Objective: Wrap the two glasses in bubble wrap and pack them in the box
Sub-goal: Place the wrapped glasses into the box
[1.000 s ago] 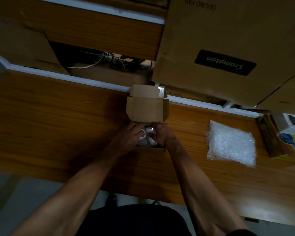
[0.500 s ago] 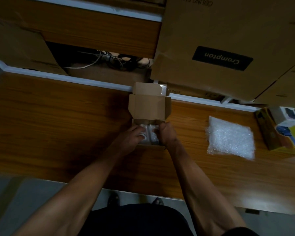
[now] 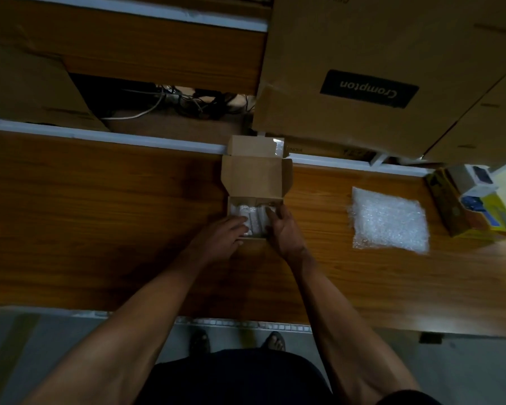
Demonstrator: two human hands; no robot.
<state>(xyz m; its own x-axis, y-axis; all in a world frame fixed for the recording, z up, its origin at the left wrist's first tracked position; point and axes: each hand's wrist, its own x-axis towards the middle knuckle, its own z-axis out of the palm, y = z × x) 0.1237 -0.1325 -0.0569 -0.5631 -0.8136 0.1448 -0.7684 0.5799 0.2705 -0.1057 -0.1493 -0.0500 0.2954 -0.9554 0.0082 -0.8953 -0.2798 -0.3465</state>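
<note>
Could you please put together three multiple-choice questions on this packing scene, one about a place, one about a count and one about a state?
1. Where does the spare bubble wrap lie?
A. On the wooden table, to the right of the small box
B. Inside the small box
C. On the floor by the feet

2. How many wrapped bundles show inside the small box?
A. None
B. Two
C. Five

3. What state is the small box's lid in?
A. Taped shut
C. Torn off and lying on the floor
B. Open, flipped back away from the person

Answers:
1 A: the sheet lies flat on the table, apart from the box.
2 B: two pale bundles lie side by side, between the left hand and the right hand.
3 B: the lid stands back toward the far edge, leaving the inside visible.
</note>
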